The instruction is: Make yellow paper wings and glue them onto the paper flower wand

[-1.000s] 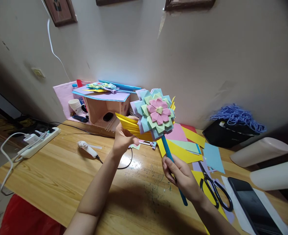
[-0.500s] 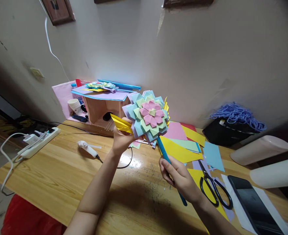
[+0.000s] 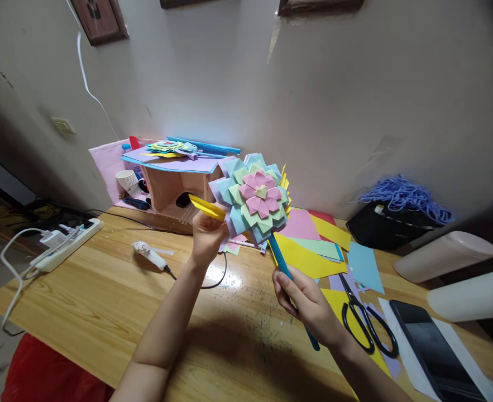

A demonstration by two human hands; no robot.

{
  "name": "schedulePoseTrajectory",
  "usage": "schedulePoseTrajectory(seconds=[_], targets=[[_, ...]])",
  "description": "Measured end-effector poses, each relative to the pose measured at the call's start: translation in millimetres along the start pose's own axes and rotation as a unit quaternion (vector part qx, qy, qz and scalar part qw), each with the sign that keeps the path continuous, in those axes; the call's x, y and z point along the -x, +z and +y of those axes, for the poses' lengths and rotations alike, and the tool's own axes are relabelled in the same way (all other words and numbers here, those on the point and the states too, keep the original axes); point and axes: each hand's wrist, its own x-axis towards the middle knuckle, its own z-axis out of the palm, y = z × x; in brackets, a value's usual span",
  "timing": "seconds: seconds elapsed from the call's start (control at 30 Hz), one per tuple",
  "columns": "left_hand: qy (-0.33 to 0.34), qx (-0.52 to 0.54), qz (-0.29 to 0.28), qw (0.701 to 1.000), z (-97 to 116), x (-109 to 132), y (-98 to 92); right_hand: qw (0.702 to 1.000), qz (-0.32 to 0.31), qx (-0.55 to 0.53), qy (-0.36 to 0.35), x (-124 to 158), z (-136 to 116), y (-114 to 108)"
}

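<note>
A layered paper flower in pink, green, blue and lilac faces me above the table. My right hand is closed around its blue paper stem, holding the flower upright and slightly tilted. At the flower's left edge, my left hand is closed at the base of a folded yellow paper leaf; the blossom hides some of its fingertips. More yellow folded paper sticks out behind the right side of the blossom.
Black-handled scissors, coloured paper sheets and a phone lie at right. A hot glue gun rests at left near a power strip. Behind, another paper flower tops a pink box.
The yellow leaf has turned and looks narrower. My left hand's fingers have shifted slightly at its base. My right hand and the blossom have stayed almost still.
</note>
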Motion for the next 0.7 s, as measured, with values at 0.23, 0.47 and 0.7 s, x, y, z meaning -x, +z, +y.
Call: schedulePoseTrajectory(seconds=[0.23,0.47,0.7], targets=[[-0.005,-0.003,0.021,1.0,-2,2,-3.5,1.0,-0.005,-0.001,0.002,0,1,1],[-0.126,0.055,-0.001,0.991,8,-2,14.2,0.997,0.066,-0.019,-0.027,-11,10,4],[-0.335,-0.01,-0.107,0.936,-6,2,24.4,0.969,0.211,-0.093,-0.083,-40,31,1]])
